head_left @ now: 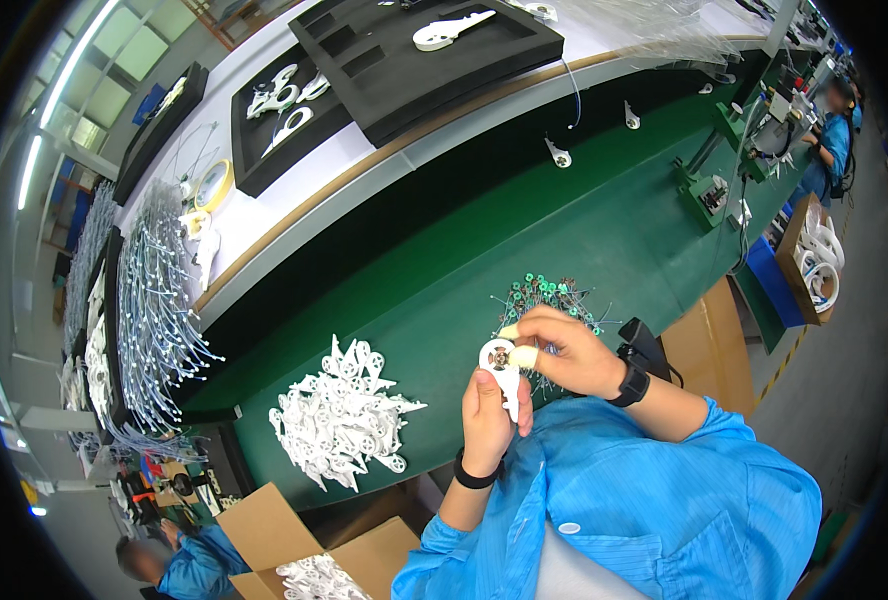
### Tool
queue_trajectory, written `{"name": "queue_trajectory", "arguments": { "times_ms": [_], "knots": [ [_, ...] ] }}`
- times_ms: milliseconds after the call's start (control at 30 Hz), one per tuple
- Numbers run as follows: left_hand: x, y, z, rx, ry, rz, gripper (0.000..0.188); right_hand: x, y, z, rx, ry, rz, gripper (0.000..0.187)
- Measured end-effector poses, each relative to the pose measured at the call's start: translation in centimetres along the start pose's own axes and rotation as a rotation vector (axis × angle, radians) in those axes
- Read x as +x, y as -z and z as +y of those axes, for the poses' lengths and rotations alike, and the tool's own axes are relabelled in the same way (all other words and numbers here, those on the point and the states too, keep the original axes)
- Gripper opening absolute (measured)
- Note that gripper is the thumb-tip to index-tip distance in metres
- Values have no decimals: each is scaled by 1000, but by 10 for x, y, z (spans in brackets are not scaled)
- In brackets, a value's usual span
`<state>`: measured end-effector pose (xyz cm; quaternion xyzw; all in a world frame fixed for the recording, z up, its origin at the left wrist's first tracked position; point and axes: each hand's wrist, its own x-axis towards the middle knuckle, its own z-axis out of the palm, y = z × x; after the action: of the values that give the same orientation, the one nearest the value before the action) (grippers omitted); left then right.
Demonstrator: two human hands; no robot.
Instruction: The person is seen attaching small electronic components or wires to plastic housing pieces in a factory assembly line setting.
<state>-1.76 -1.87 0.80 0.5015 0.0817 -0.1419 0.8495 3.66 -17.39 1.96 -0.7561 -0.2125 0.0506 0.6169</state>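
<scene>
Left hand [487, 425] holds a white plastic part [509, 383] just below and right of frame centre, seemingly steadying its round head [486, 355] for the right hand [572, 352], whose yellow-capped fingertips [524, 357] sit narrowly parted there (grip unclear), while piled white parts [342, 418] lower left and green pieces [544, 292] above apparently lie for easy reach.

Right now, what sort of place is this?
Probably a factory assembly workshop: a pile of white parts and a heap of small wired pieces on a long green bench, with a co-worker in blue farther along.
</scene>
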Motion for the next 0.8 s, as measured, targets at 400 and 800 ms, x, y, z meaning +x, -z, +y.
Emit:
{"name": "queue_trajectory", "arguments": {
  "times_ms": [400,800],
  "knots": [
    [-2,19,-8,165,-90,6,42,4,-14,-4,-267,63,-89,24],
    [18,118,-31,233,309,271,64,35,-72,107,-234,-302,-174,17]
  ]
}}
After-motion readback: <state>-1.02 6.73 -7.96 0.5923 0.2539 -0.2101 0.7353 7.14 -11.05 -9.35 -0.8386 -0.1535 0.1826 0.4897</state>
